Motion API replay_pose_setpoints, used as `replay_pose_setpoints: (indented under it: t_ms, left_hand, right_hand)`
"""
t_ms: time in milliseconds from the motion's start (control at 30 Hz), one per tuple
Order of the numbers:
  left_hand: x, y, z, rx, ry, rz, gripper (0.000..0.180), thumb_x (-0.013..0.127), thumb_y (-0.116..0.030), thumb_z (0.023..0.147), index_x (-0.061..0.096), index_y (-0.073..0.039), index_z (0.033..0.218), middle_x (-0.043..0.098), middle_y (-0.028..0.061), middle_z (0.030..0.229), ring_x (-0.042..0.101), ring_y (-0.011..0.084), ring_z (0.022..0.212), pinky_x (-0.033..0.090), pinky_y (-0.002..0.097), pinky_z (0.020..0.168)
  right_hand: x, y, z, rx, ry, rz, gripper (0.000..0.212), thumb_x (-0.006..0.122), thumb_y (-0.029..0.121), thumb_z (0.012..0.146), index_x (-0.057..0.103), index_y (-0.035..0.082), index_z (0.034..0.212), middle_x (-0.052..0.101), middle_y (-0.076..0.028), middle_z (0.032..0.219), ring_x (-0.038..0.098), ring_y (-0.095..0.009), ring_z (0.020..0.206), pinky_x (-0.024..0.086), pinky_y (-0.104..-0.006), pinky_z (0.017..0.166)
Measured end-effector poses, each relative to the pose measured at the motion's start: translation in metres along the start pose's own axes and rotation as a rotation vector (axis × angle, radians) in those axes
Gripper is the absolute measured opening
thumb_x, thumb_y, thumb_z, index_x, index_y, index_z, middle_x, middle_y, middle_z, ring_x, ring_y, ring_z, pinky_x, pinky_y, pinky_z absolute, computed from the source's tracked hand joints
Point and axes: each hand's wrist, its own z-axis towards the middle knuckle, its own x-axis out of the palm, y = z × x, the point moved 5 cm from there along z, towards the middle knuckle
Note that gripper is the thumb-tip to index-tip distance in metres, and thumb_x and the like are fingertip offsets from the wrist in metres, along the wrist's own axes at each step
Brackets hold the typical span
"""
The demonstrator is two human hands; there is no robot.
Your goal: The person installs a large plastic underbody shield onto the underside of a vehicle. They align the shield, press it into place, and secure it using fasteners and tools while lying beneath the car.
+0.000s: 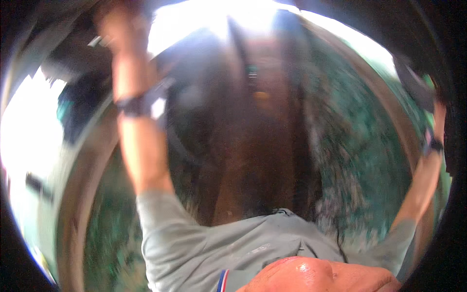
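My left arm reaches up at the upper left, with a dark strap [132, 106] around the wrist. My left hand [119, 27] is smeared by motion, and its fingers run into the dark area at the top. A small pale glint [95, 41] shows beside it; I cannot make out what it is. At the far right, my right arm stretches out with a dark wristband [433, 146]. My right hand [439, 104] is small and blurred near the rim, close to a dark grey shape [416, 87]. Whether it holds that shape is unclear.
Worn green, patchy surfaces [360, 131] lie on both sides, edged by curved brown borders [80, 214]. A dark brown upright form [258, 146] fills the middle, too blurred to name. A dark blurred shape [85, 104] stands at the left, against bright light.
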Motion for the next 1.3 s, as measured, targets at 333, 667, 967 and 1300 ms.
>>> replay_pose_setpoints:
  t_ms: [333, 667, 967, 1300]
  left_hand:
    - [-0.054, -0.029, -0.043, -0.738, -0.041, -0.912, 0.03, 0.057, -0.011, 0.102, 0.067, 0.004, 0.126, 0.072, 0.0182, 0.123, 0.073, 0.0266, 0.107, 0.06, 0.0386, 0.091]
    - [0.014, -0.339, -0.081, -0.759, 0.72, -1.57, 0.043, 0.044, -0.022, 0.11, 0.053, 0.003, 0.144, 0.058, 0.0162, 0.147, 0.056, 0.03, 0.136, 0.047, 0.0428, 0.111]
    - [0.117, -0.541, -0.062, -1.023, 0.877, -2.325, 0.054, 0.064, -0.022, 0.104, 0.044, -0.003, 0.151, 0.04, 0.02, 0.158, 0.031, 0.0354, 0.152, 0.035, 0.0515, 0.122]
    - [0.203, -0.603, -0.069, -0.988, 0.512, -3.002, 0.017, 0.082, -0.03, 0.085, 0.07, -0.018, 0.089, 0.071, -0.0041, 0.109, 0.06, 0.0247, 0.122, 0.032, 0.0533, 0.124]
  right_hand:
    - [0.061, -0.029, -0.023, -0.08, -0.008, 0.204, 0.06, 0.039, 0.047, 0.108, 0.047, -0.002, 0.142, 0.056, -0.026, 0.139, 0.066, -0.038, 0.112, 0.06, -0.0527, 0.094]
    - [0.035, -0.057, 0.006, -0.17, -0.01, 0.227, 0.055, 0.034, 0.043, 0.106, 0.053, 0.004, 0.139, 0.059, -0.019, 0.138, 0.06, -0.037, 0.12, 0.047, -0.0553, 0.107]
    - [0.013, -0.05, 0.01, 0.073, -0.031, 0.002, 0.05, 0.032, 0.036, 0.107, 0.055, -0.003, 0.128, 0.065, -0.024, 0.119, 0.069, -0.034, 0.096, 0.058, -0.0507, 0.095]
    - [0.0, -0.021, -0.01, -0.153, -0.008, -0.444, 0.026, 0.042, 0.018, 0.106, 0.062, 0.001, 0.11, 0.069, -0.011, 0.092, 0.067, -0.024, 0.084, 0.06, -0.0403, 0.079]
